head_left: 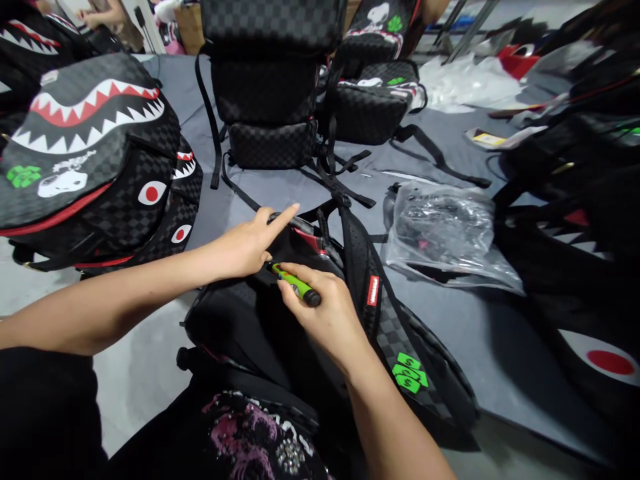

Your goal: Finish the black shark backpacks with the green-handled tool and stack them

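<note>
A black backpack [230, 310] lies in front of me with its strap side up. Its checkered shoulder strap [390, 327] bears a red label and green banknote prints. My left hand [247, 243] grips the backpack's upper edge, the index finger stretched out along it and the thumb near the pen. In my right hand [323, 303] is a green marker pen [295, 283] with a black end. Its tip points at the backpack near my left thumb; whether it touches the fabric I cannot tell. Beside the fingers, a red-trimmed edge [307, 239] shows.
At left stand stacked backpacks [95, 160] with shark mouths. Black checkered bags [270, 93] are piled at the back of the grey-covered table [435, 333]. To the right lie a clear plastic bag [445, 227] with dark contents and more black backpacks [575, 200]. Loose straps trail across the table.
</note>
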### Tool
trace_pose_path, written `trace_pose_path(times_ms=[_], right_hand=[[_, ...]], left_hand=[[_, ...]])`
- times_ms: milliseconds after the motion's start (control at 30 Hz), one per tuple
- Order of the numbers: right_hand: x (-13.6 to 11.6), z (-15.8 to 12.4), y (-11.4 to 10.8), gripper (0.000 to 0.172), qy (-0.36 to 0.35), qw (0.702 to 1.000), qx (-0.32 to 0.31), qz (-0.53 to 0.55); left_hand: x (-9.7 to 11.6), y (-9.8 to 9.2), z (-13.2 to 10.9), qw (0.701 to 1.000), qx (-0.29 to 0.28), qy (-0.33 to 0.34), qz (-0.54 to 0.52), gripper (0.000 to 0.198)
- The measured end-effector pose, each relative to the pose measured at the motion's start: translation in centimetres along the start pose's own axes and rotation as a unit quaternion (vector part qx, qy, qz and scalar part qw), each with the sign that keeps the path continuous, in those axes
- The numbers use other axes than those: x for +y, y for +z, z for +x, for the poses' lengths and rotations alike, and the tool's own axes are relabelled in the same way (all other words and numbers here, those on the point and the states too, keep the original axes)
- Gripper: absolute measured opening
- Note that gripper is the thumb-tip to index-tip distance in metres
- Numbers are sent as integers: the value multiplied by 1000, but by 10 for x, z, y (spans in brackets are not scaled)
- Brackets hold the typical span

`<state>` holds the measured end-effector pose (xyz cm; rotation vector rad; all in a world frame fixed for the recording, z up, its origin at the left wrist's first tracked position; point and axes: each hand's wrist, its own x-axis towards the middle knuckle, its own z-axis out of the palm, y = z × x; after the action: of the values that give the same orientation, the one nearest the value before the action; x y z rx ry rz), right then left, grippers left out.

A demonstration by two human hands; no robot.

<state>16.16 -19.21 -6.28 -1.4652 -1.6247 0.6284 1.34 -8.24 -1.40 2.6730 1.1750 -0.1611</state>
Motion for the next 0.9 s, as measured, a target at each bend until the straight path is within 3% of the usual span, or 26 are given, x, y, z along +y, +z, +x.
trace_pose_path(times_ms=[167,767,900], right_hand=[[1,-1,-1,25,16,999,-7,36],[1,-2,8,26,46,998,42,-4],[-1,-2,5,26,41,999,23,-17]], left_hand=[[0,1,0,1000,3,-4,-4,95],[-2,3,2,1000,2,-3,-1,91],[-3,4,2,1000,3,-1,-4,90]])
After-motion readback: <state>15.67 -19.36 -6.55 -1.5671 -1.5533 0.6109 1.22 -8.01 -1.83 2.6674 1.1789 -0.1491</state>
